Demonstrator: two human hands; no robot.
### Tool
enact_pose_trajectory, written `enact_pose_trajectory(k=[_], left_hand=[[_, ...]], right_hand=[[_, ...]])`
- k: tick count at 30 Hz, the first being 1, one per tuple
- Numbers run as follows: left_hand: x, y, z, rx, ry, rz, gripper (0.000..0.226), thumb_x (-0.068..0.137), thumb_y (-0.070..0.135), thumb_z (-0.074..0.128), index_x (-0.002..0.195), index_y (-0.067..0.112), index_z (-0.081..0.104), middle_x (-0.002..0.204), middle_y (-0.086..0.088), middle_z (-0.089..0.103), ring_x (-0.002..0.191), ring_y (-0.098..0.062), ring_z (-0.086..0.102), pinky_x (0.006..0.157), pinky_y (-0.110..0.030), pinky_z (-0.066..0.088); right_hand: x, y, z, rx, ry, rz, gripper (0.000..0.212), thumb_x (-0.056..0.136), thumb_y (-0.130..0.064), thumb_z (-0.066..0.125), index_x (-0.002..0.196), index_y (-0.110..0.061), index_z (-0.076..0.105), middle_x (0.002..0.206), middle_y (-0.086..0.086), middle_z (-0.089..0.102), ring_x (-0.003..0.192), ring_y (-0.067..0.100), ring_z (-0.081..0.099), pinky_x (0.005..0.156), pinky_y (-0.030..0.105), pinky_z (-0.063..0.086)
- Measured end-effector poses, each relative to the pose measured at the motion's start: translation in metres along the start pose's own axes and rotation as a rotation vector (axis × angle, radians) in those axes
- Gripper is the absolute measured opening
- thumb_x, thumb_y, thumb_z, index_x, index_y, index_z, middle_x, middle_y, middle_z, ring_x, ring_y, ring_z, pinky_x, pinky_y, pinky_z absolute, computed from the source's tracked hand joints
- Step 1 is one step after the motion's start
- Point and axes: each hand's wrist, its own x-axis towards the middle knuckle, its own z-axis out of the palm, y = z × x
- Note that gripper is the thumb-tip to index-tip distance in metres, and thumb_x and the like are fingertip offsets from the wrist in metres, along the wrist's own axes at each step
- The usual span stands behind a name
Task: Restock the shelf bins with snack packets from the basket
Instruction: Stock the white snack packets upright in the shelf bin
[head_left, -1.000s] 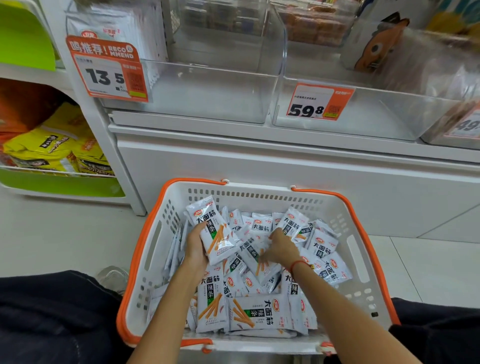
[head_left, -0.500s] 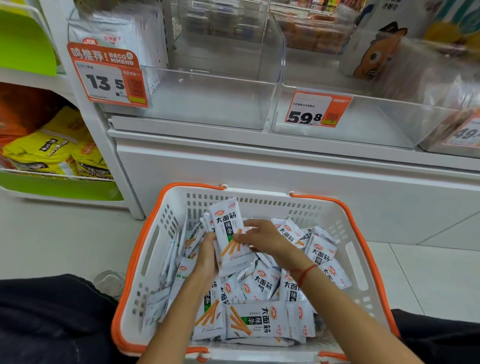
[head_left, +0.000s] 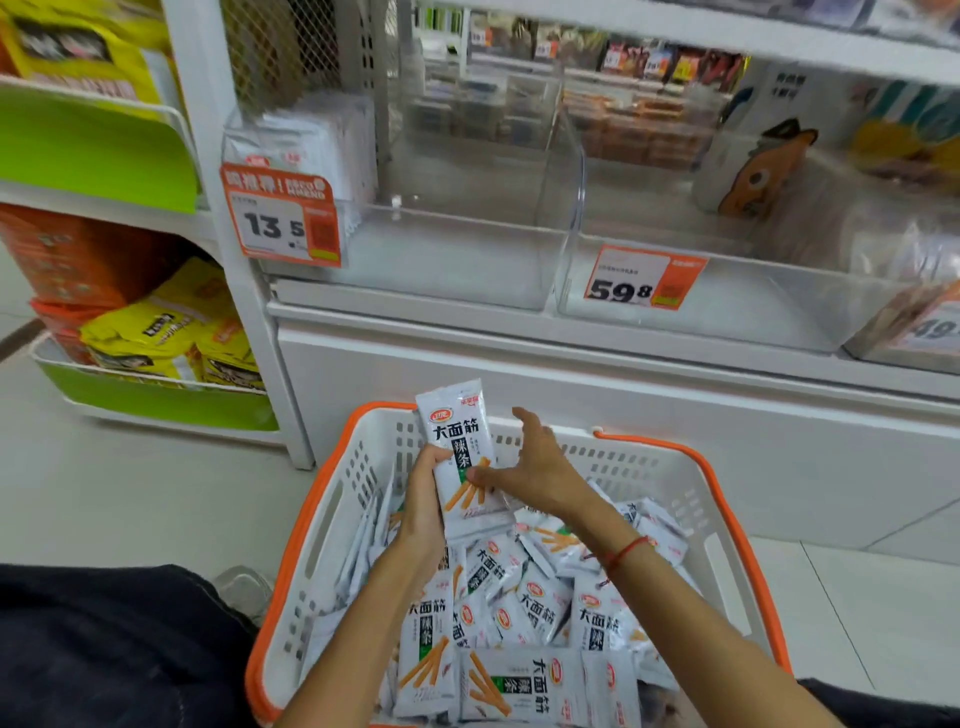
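Note:
A white basket with orange rim (head_left: 322, 514) stands on the floor, full of several white snack packets (head_left: 524, 618). My left hand (head_left: 423, 509) grips a stack of upright white packets (head_left: 460, 452) above the basket's far left part. My right hand (head_left: 535, 470) is beside the stack with fingers spread, its thumb touching the front packet. Above stands a clear shelf bin (head_left: 457, 260) with a 13.5 price tag (head_left: 283, 221); a few white packets (head_left: 317, 140) lean at its back left.
A second clear bin (head_left: 727, 312) with a 59.8 tag (head_left: 641, 278) sits to the right. Yellow and orange bags (head_left: 156, 327) fill a green-fronted rack at left. My dark trouser leg (head_left: 104, 649) is at lower left. White tiled floor surrounds the basket.
My left hand has lifted the gathered packets higher and stood them upright. My right hand left the pile and came up beside the stack. The view tilted up toward the shelf.

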Motion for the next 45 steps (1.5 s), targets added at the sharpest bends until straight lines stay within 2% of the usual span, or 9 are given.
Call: enact_pose_trajectory(k=[3, 11, 15, 18, 25, 30, 35, 39, 45], left_hand=[[-0.011, 0.025, 0.014, -0.027, -0.037, 0.055, 0.033, 0.09, 0.015, 0.036, 0.1, 0.012, 0.068, 0.092, -0.012, 0.073, 0.082, -0.029, 0.065, 0.083, -0.045, 0.05], [-0.038, 0.102, 0.039, 0.19, -0.181, 0.236, 0.035, 0.092, 0.012, 0.033, 0.109, 0.007, 0.063, 0.089, -0.011, 0.074, 0.074, -0.022, 0.068, 0.064, -0.031, 0.055], [-0.041, 0.154, 0.049, 0.463, -0.23, 0.389, 0.028, 0.088, 0.015, 0.045, 0.11, -0.002, 0.048, 0.099, -0.015, 0.063, 0.083, -0.018, 0.061, 0.062, -0.017, 0.051], [-0.046, 0.202, 0.064, 0.682, -0.248, 0.582, 0.016, 0.089, 0.009, 0.045, 0.102, 0.017, 0.047, 0.102, -0.002, 0.057, 0.09, -0.006, 0.054, 0.062, -0.004, 0.042], [-0.026, 0.27, 0.088, 0.844, -0.264, 0.833, 0.043, 0.089, -0.007, 0.05, 0.1, 0.035, 0.046, 0.104, 0.018, 0.052, 0.098, 0.008, 0.052, 0.079, 0.0, 0.039], [0.013, 0.287, 0.094, 0.912, -0.205, 0.699, 0.035, 0.093, -0.003, 0.049, 0.111, 0.027, 0.044, 0.096, 0.021, 0.05, 0.088, 0.006, 0.05, 0.066, 0.0, 0.042], [0.054, 0.302, 0.114, 1.017, -0.083, 0.461, 0.035, 0.093, -0.01, 0.036, 0.12, 0.007, 0.05, 0.108, -0.009, 0.061, 0.08, -0.001, 0.055, 0.056, -0.007, 0.047], [0.088, 0.308, 0.12, 1.065, -0.018, 0.357, 0.034, 0.097, -0.006, 0.03, 0.072, 0.008, 0.047, 0.056, -0.003, 0.055, 0.04, -0.003, 0.047, 0.026, -0.012, 0.031], [0.127, 0.321, 0.131, 0.883, -0.111, 0.212, 0.061, 0.104, 0.002, 0.021, 0.049, 0.002, 0.048, 0.016, -0.003, 0.03, 0.017, -0.002, 0.038, 0.035, -0.01, 0.037]], right_hand=[[0.001, -0.019, -0.016, 0.115, -0.133, -0.034, 0.098, 0.081, -0.029, 0.074, 0.152, -0.015, 0.008, 0.151, 0.005, 0.032, 0.134, 0.021, 0.038, 0.105, 0.034, 0.038], [-0.024, -0.084, -0.052, 0.053, 0.057, -0.407, 0.058, 0.081, -0.023, 0.073, 0.131, -0.024, 0.044, 0.103, -0.015, 0.059, 0.082, -0.014, 0.054, 0.064, 0.002, 0.042], [-0.028, -0.118, -0.068, 0.053, 0.204, -0.545, 0.041, 0.081, -0.025, 0.072, 0.113, -0.03, 0.047, 0.105, -0.014, 0.06, 0.088, -0.004, 0.056, 0.079, 0.017, 0.048], [-0.019, -0.143, -0.079, 0.071, 0.28, -0.666, 0.037, 0.08, -0.029, 0.072, 0.104, -0.037, 0.044, 0.105, -0.016, 0.06, 0.095, 0.002, 0.057, 0.084, 0.027, 0.049], [0.035, -0.196, -0.103, -0.015, 0.508, -0.972, 0.043, 0.083, -0.025, 0.067, 0.12, -0.029, 0.046, 0.116, -0.013, 0.056, 0.109, 0.007, 0.055, 0.083, 0.032, 0.049], [0.091, -0.205, -0.109, -0.203, 0.544, -0.849, 0.049, 0.078, -0.031, 0.074, 0.119, -0.026, 0.049, 0.109, -0.009, 0.059, 0.102, 0.014, 0.046, 0.076, 0.03, 0.042], [0.153, -0.208, -0.108, -0.148, 0.37, -0.673, 0.052, 0.077, -0.02, 0.074, 0.12, -0.023, 0.043, 0.111, -0.001, 0.063, 0.103, 0.022, 0.055, 0.079, 0.04, 0.05], [0.201, -0.215, -0.107, -0.116, 0.252, -0.479, 0.035, 0.08, -0.014, 0.073, 0.096, -0.023, 0.043, 0.116, 0.008, 0.063, 0.108, 0.025, 0.06, 0.091, 0.037, 0.05], [0.274, -0.23, -0.103, -0.214, 0.152, -0.348, 0.07, 0.067, -0.021, 0.084, 0.124, -0.008, 0.046, 0.127, 0.009, 0.059, 0.117, 0.026, 0.056, 0.099, 0.037, 0.046]])
